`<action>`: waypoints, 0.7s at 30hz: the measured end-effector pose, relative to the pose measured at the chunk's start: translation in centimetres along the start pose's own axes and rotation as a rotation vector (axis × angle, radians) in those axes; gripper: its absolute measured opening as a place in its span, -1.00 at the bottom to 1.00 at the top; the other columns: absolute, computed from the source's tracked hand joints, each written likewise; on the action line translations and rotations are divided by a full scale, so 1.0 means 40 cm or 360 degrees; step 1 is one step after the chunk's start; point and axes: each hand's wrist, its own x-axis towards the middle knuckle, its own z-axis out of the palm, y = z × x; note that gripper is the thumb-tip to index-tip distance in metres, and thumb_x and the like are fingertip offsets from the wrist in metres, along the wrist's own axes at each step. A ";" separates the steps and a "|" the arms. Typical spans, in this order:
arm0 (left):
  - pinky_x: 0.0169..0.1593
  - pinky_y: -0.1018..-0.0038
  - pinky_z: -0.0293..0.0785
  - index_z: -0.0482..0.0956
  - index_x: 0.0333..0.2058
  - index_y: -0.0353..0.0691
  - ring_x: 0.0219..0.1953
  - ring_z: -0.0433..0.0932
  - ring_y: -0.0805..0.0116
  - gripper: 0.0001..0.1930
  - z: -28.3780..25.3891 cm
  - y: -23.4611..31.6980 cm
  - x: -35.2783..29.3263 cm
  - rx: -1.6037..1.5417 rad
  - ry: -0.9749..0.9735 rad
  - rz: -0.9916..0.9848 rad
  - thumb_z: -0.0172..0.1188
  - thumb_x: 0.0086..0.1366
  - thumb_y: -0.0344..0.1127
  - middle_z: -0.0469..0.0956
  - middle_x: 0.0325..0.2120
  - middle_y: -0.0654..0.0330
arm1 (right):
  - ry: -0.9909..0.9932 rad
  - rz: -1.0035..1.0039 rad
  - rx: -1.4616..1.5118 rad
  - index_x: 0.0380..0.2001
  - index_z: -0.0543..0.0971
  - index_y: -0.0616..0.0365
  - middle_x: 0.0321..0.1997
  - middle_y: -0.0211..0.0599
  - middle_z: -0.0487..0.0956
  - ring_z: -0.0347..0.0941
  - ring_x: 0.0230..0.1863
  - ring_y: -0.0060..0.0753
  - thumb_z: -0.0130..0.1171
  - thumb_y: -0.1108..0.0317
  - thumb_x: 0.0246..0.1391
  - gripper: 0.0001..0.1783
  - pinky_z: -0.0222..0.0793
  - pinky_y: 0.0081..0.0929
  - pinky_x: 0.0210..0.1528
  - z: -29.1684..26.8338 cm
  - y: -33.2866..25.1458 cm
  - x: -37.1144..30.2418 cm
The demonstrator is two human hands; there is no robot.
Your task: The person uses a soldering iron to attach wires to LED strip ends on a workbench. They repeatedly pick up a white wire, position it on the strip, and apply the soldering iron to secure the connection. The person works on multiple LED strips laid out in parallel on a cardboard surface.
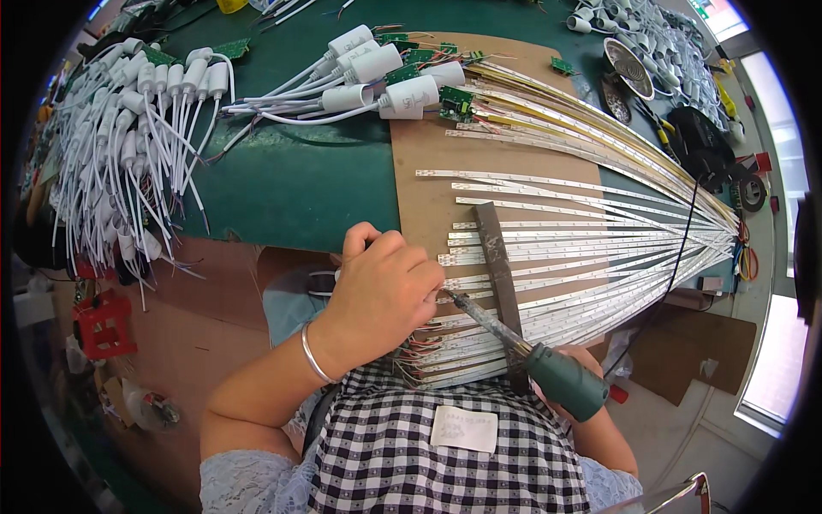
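Note:
Thin white LED strips [556,300] lie fanned out across a brown board [428,154], their left ends spread and their right ends bunched together. A dark flat bar [498,265] rests across several of them. My left hand [381,295] is at the strip ends with its fingers pinched together; whatever they grip is hidden. My right hand [586,358], partly covered by the tool, grips a soldering iron [561,377] with a green handle. The iron's tip points at the strip ends, close by my left fingertips. Short red and white wires [411,355] hang at the nearest strips.
White cylindrical sockets with cables [145,103] are heaped at the left. More white sockets [407,96] and green circuit boards [456,103] lie at the far middle. A metal dish [628,68], black tape roll [753,194] and black cord [685,231] are at the right.

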 end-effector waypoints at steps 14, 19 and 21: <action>-0.08 0.31 0.13 0.50 -0.54 -0.06 -0.38 0.35 0.36 -0.89 -0.007 0.006 0.003 0.0029 -0.0066 0.0015 0.25 -0.10 -0.40 0.40 -0.56 0.38 | 0.0148 0.0121 0.0003 -0.32 0.53 0.21 -0.47 -0.28 0.56 0.51 -0.45 -0.32 0.17 0.25 -0.04 -0.73 0.38 -0.48 -0.38 0.009 -0.014 0.005; -0.09 0.32 0.11 0.50 -0.56 -0.06 -0.40 0.35 0.37 -0.88 -0.009 0.014 0.003 0.0041 -0.0037 0.0013 0.26 -0.12 -0.41 0.41 -0.57 0.40 | 0.0354 0.0834 0.0445 -0.25 0.53 0.22 -0.46 -0.34 0.57 0.50 -0.44 -0.47 0.15 0.13 0.04 -0.64 0.39 -0.56 -0.39 0.015 -0.094 0.006; -0.10 0.32 0.11 0.50 -0.56 -0.06 -0.41 0.35 0.37 -0.88 -0.013 0.016 0.002 0.0051 -0.0044 0.0013 0.26 -0.12 -0.41 0.41 -0.57 0.40 | 0.0386 0.0730 0.0279 -0.29 0.57 0.22 -0.51 -0.35 0.59 0.54 -0.46 -0.46 0.13 0.24 0.04 -0.73 0.43 -0.53 -0.38 0.014 -0.071 -0.015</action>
